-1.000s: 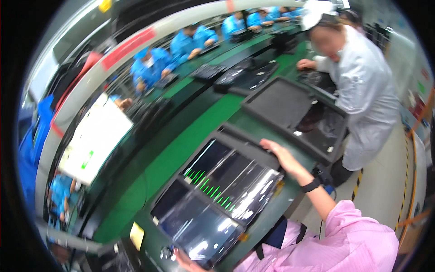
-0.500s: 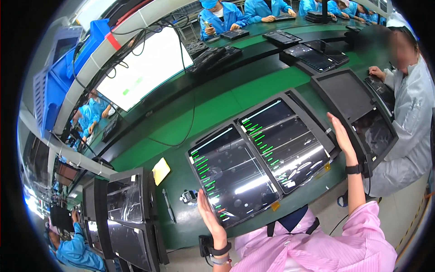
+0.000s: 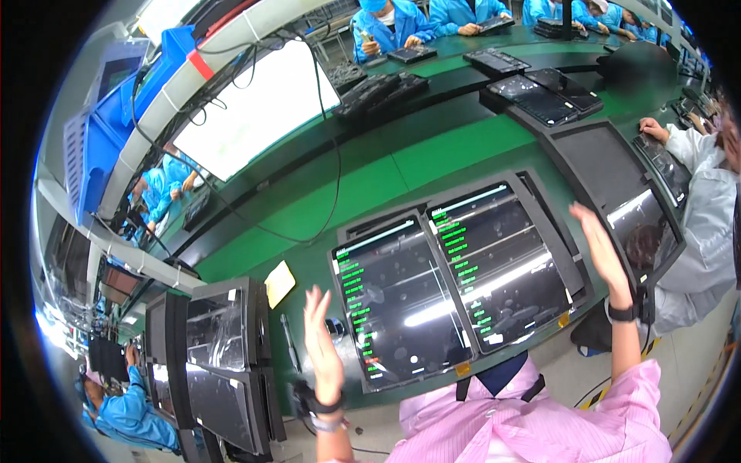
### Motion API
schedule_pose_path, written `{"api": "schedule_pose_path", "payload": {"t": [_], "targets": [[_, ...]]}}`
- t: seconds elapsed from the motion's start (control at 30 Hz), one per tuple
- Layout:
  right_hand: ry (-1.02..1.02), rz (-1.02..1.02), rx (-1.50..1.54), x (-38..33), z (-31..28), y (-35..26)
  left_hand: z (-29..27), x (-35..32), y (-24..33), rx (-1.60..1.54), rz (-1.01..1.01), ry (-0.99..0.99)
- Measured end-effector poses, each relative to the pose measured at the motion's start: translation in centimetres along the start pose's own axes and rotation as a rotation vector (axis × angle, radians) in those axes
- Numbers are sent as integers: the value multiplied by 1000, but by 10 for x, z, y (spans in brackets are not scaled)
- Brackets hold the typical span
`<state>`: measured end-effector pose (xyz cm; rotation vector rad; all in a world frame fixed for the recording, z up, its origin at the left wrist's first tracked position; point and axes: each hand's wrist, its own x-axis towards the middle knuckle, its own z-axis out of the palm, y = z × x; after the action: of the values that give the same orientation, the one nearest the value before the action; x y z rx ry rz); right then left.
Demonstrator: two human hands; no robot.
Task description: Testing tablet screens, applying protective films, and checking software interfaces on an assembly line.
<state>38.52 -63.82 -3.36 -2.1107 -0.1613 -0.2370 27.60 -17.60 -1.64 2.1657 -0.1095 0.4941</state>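
Two dark tablets lie side by side before me in a black foam tray (image 3: 531, 193): a left tablet (image 3: 401, 301) and a right tablet (image 3: 505, 266). Rows of green text run down the left side of each lit screen, and light streaks reflect off the glass. My left hand (image 3: 323, 351) hovers left of the left tablet, its fingers stretched and holding nothing. Beyond the right tablet's edge, my right hand (image 3: 603, 251) is raised with straight fingers, also bare. A small device (image 3: 335, 327) sits partly hidden beside my left hand.
Yellow sticky notes (image 3: 279, 284) and a pen (image 3: 290, 343) lie left on the green table. Stacked trays with screens (image 3: 220, 332) stand farther left. A lit monitor (image 3: 258, 108) hangs behind, with a dangling cable (image 3: 336, 174). At right are another foam tray (image 3: 598, 162) and a co-worker's sleeve (image 3: 695, 193).
My left hand has moved left, off the left tablet's edge. My right hand has shifted slightly right, and the view has moved a little. The co-worker at right has leaned farther right.
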Motion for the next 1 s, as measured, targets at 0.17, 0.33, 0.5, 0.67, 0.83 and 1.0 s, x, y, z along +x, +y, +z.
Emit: {"api": "schedule_pose_path", "payload": {"t": [0.17, 0.33, 0.5, 0.67, 0.83, 1.0], "targets": [[-85, -506, -343, 74, 48, -54, 3, 87, -29, 511, 153, -83], [-342, -642, -476, 109, 113, -67, 5, 96, -26, 606, 191, -241], [-410, -677, -393, 90, 104, -76, -24, 51, 11, 435, 216, -440], [-600, -547, -374, 75, 70, -83, -38, 53, 26, 406, 222, -308], [-332, -614, -319, 91, 105, -79, 12, 98, 10, 476, 280, -286], [-401, -549, -376, 52, 88, -79, 21, 79, 19, 539, 346, -487]]}}
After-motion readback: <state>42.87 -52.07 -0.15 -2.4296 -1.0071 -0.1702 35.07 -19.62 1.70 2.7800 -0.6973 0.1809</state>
